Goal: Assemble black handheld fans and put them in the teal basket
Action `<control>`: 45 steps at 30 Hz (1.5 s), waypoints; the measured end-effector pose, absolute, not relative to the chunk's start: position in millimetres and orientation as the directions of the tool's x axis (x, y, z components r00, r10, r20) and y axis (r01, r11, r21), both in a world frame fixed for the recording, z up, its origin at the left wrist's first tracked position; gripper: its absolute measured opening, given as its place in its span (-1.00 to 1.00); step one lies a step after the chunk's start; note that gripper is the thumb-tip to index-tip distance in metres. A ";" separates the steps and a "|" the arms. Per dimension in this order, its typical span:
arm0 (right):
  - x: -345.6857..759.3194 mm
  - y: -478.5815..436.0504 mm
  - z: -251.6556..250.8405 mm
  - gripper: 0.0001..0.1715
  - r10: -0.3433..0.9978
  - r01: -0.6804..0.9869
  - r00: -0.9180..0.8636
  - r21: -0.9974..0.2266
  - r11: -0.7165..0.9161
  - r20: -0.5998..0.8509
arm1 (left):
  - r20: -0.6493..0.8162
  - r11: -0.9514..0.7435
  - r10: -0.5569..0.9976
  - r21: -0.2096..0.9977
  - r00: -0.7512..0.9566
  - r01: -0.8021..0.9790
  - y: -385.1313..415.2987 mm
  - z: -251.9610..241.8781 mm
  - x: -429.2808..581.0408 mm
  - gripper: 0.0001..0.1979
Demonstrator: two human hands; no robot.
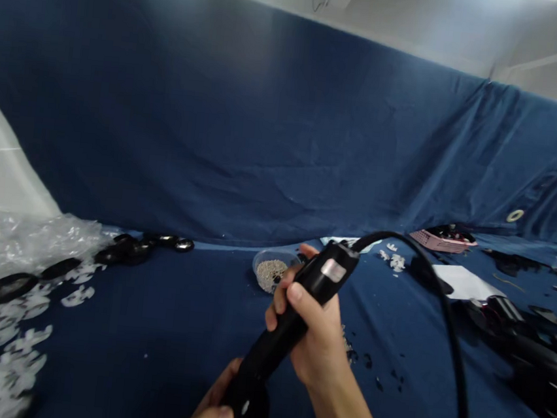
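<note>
A black corded handheld appliance (275,347) lies slantwise across the lower middle, its cord end up to the right. It has a long round handle with a silver label near the cord. My right hand (314,324) is wrapped round the upper handle, thumb on top. Lower down, my left hand (213,406) grips the wider round end, which is partly cut off by the frame's bottom edge. A thick black cord (446,310) arcs from the handle over to the right. Just behind the right hand stands a clear tub (258,258) of small metal-coloured pieces.
White plastic parts (2,366) are heaped at the left, beside black oval rings (9,288) and clear plastic wrap (34,238). At the right are a pink basket (437,242), white paper (463,283) and several black housings (531,345). A blue cloth (149,328) covers the table.
</note>
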State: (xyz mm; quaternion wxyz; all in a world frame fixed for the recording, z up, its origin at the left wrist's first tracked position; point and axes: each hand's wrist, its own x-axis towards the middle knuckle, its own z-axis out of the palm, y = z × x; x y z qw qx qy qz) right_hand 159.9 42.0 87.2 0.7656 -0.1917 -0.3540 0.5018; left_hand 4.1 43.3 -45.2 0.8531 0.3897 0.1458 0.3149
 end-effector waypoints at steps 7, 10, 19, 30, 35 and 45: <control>161.5 21.5 105.4 -0.50 0.867 -0.574 0.233 -0.657 0.488 0.440 | 0.016 0.432 0.692 0.792 0.722 -0.431 24.5 -21.0 6.5 -0.38; 161.2 12.4 115.9 -0.48 0.887 -0.503 0.192 -0.734 0.457 0.421 | 0.020 0.419 0.695 0.801 0.719 -0.427 24.0 -12.2 6.9 -0.41; 162.5 7.6 124.5 -0.42 0.901 -0.361 0.216 -0.827 0.431 0.376 | -0.024 0.437 0.707 0.801 0.706 -0.410 25.3 -5.4 4.0 -0.38; 160.9 3.0 129.0 -0.59 0.909 -0.339 0.166 -0.843 0.417 0.382 | -0.096 0.463 0.724 0.802 0.684 -0.378 25.2 -3.1 -1.1 -0.36; 162.0 3.6 130.7 -0.65 0.911 -0.323 0.183 -0.853 0.410 0.369 | -0.081 0.466 0.729 0.786 0.680 -0.406 24.2 -2.7 -0.3 -0.33; 156.7 12.7 126.7 -0.47 0.850 -0.419 0.299 -0.740 0.526 0.434 | -0.025 0.441 0.716 0.791 0.698 -0.424 24.9 -3.9 3.9 -0.35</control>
